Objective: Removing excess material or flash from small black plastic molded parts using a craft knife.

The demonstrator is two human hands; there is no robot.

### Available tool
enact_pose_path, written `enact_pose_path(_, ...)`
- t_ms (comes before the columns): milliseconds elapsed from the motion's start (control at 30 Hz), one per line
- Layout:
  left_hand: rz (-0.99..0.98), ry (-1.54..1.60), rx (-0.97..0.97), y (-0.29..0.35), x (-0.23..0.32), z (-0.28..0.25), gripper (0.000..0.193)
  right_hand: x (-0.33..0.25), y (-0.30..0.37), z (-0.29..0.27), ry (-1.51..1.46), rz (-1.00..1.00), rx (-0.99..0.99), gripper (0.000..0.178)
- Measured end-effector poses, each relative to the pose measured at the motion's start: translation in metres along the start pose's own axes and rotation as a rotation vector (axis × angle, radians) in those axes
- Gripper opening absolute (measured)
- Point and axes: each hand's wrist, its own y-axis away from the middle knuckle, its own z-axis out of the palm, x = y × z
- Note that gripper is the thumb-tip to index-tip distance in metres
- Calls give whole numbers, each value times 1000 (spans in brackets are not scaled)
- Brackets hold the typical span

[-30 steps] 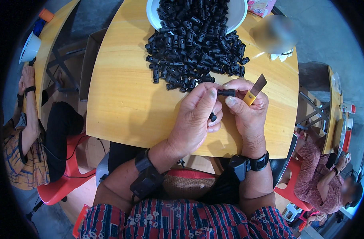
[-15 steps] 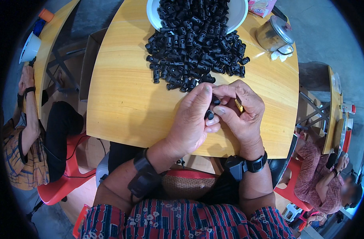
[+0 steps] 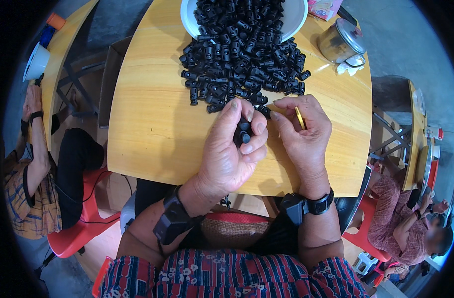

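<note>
A heap of black cord locks (image 3: 237, 64) spills from a white bowl (image 3: 189, 22) onto the wooden table (image 3: 152, 104). My left hand (image 3: 232, 144), palm turned up, curls its fingers around black cord locks (image 3: 243, 133); the fingers hide how many. To its right, my right hand (image 3: 304, 129) has a slim gold-coloured piece (image 3: 300, 118) tucked between its fingers; its kind is unclear. The thumb and forefinger of that hand are apart, close to a cord lock (image 3: 263, 110) at the heap's near edge. Whether they touch it, I cannot tell.
At the back right stand a lidded metal pot (image 3: 342, 40) with crumpled white tissue (image 3: 350, 67) and a pink box (image 3: 324, 9). Co-workers sit at tables on the left (image 3: 31, 184) and right (image 3: 400, 218). A woven basket (image 3: 234, 229) is below the table's near edge.
My hands have parted. The left has drawn back slightly left with the cord locks, fingers curled. The right thumb and forefinger have left them and reached toward the heap's near edge.
</note>
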Motion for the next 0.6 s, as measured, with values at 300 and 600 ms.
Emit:
enact_pose_path(300,54,-99,48,2,0,1,24,-10,-1,1,271,-75,-96,18)
enact_pose_path(600,55,-214,59,0,-3,3,15,-7,-2,-1,345,-85,-114,19)
